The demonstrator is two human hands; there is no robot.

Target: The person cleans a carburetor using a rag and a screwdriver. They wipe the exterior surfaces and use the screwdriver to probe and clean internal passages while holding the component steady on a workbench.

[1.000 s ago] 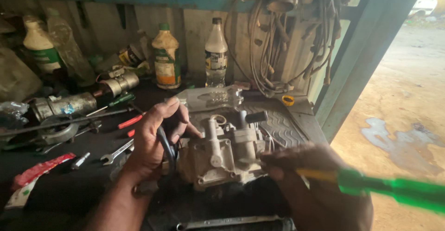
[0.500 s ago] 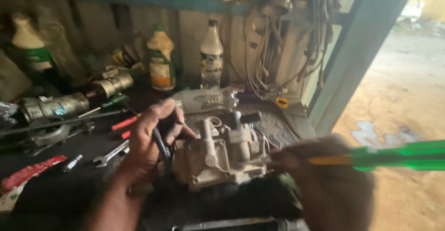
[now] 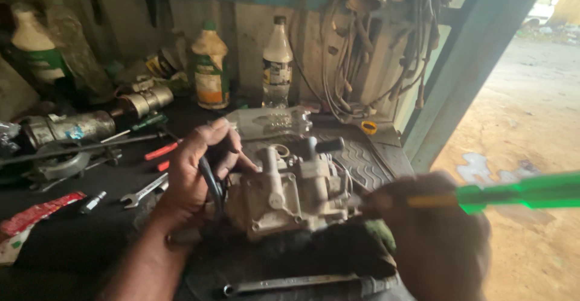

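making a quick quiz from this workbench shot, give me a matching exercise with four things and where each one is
Things
1. carburetor
2. green-handled screwdriver
3. small spanner
4. orange-labelled bottle

Places
A. standing at the back wall of the bench
B. in the right hand
C. lying flat on the dark benchtop, left of the left hand
D. steadied on its left side by the left hand

Pairs: 1-D, 2-B, 3-C, 4-A
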